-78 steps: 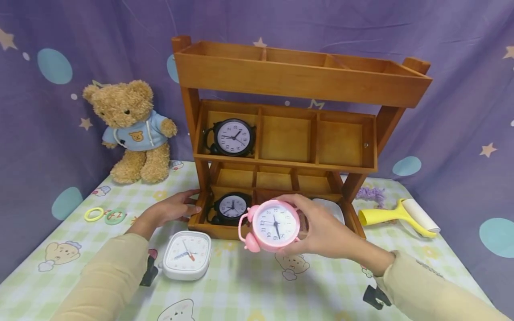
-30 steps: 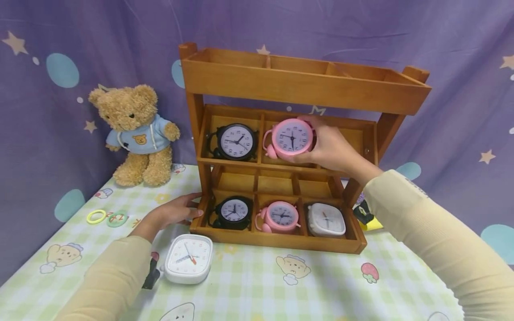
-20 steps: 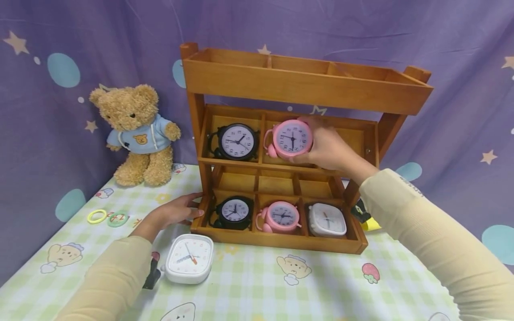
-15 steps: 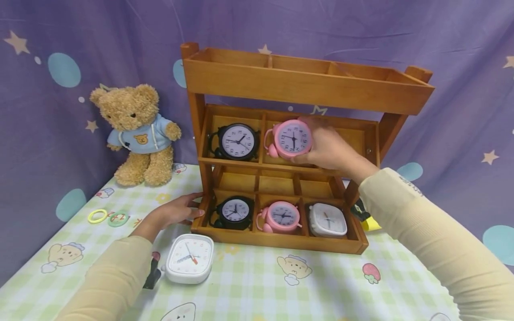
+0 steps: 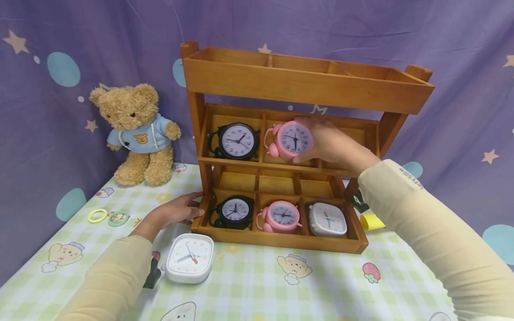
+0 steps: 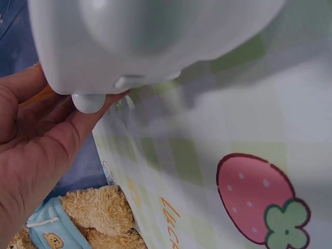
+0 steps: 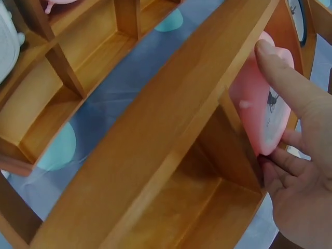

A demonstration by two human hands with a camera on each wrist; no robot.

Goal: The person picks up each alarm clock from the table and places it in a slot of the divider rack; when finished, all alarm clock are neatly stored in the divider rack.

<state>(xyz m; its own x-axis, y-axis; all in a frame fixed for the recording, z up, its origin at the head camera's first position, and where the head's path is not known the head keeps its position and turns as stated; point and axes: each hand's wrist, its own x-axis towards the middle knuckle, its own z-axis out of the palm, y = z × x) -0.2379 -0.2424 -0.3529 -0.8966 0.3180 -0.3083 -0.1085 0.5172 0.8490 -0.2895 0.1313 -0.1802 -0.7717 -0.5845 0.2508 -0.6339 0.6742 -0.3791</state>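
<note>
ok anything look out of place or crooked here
The white square clock lies flat on the table in front of the shelf, not in a compartment. The pink clock in the right hand sits tilted in the middle tier's centre compartment.

Wooden shelf rack (image 5: 305,84): stained wood, satin sheen, smooth, grain visible in the right wrist view. Pink alarm clock (image 5: 294,140) in right hand (image 5: 333,145): glossy plastic-looking casing, clear shiny face cover. Black alarm clocks (image 5: 236,141): glossy dark casing. White square clock (image 5: 188,257) on desk: smooth glossy plastic, rounded edges. Desk (image 5: 249,285) covered in printed checked cloth, matt. Teddy bear (image 5: 134,129): shaggy plush, blue knit-like hoodie. Backdrop (image 5: 80,35): purple fabric, matt, creased. Sleeves (image 5: 433,240): beige soft cloth.
</note>
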